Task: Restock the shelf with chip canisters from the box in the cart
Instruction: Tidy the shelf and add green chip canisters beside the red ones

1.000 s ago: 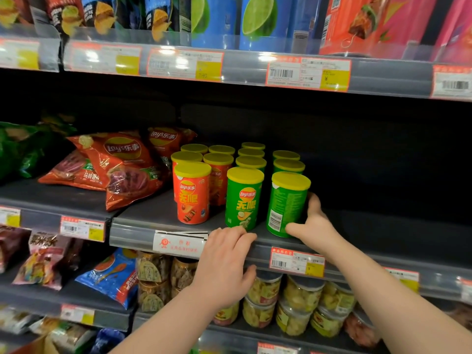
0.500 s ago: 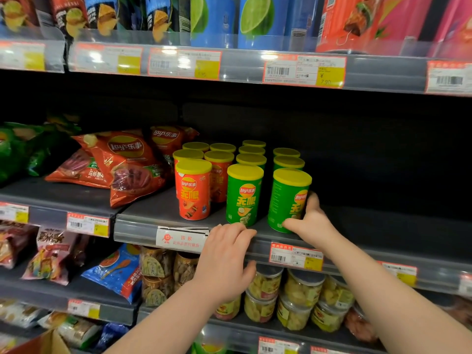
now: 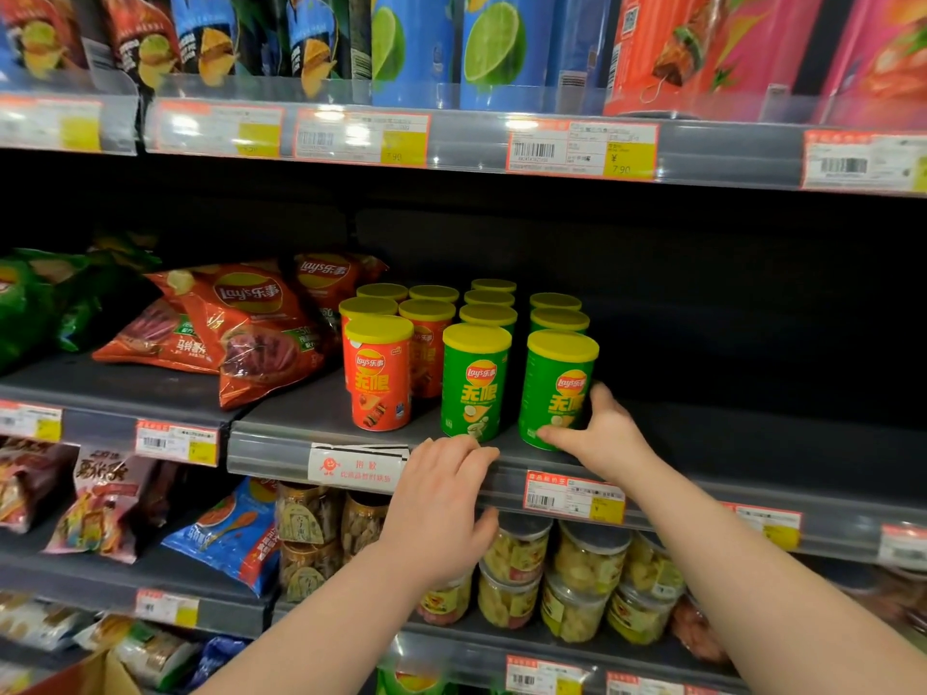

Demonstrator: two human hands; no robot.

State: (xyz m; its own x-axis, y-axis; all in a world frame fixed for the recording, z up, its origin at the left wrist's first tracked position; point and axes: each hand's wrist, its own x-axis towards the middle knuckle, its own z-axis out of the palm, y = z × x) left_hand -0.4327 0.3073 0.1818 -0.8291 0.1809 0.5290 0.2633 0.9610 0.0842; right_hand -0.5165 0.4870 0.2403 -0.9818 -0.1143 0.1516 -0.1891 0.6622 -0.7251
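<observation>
Short chip canisters with yellow lids stand in rows on the middle shelf (image 3: 311, 418). An orange canister (image 3: 377, 378) leads the left rows and a green one (image 3: 471, 386) leads the third row. My right hand (image 3: 599, 433) grips the base of the front green canister (image 3: 554, 388) of the right row, thumb in front and fingers behind, its logo facing forward. My left hand (image 3: 441, 504) rests on the shelf's front edge with fingers curled over the rail, holding no canister. The cart and box are out of view.
Red chip bags (image 3: 241, 323) lie left of the canisters. The shelf is bare and dark to the right of the green row. Tall tubes (image 3: 491, 47) fill the shelf above; clear jars (image 3: 582, 579) and snack bags sit below. Price tags line each rail.
My right hand has turned the front right green canister, so its logo now faces forward instead of its barcode side. My left hand has stayed on the shelf edge.
</observation>
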